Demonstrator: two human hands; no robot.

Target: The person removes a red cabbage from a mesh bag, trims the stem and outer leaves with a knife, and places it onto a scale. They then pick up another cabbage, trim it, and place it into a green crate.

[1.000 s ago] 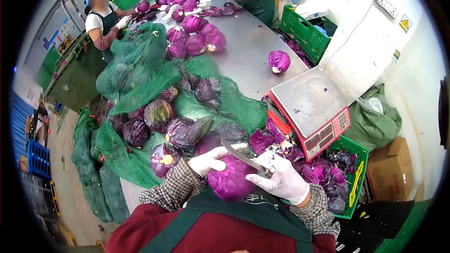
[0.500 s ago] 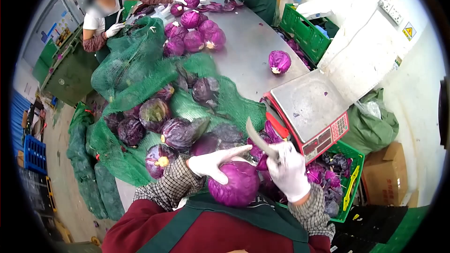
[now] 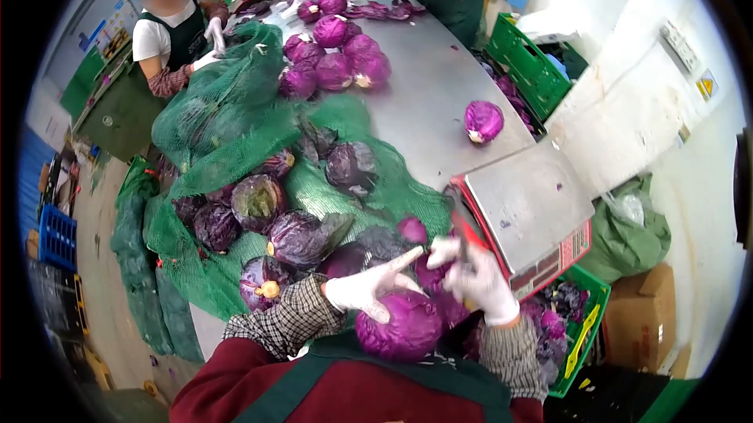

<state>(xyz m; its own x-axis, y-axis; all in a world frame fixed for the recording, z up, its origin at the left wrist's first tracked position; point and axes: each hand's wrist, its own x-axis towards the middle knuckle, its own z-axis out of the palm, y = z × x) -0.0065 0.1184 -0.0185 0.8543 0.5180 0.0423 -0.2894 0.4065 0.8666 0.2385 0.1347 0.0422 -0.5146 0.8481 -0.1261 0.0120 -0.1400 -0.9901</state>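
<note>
left hand [image 3: 367, 288] in a white glove lies on top of the red cabbage [image 3: 398, 327], fingers spread over it, index pointing up-right, holding it against the apron. right hand [image 3: 480, 283] is fisted around the knife handle just right of the cabbage; blade is blurred, can't make it out. scale [image 3: 524, 202] sits right behind the right hand, green crate [image 3: 590, 282] of trimmed leaves beside it. vs half a second ago: blade no longer stands clear above the head, right hand sits closer to the left fingers, cabbage same spot.
</note>
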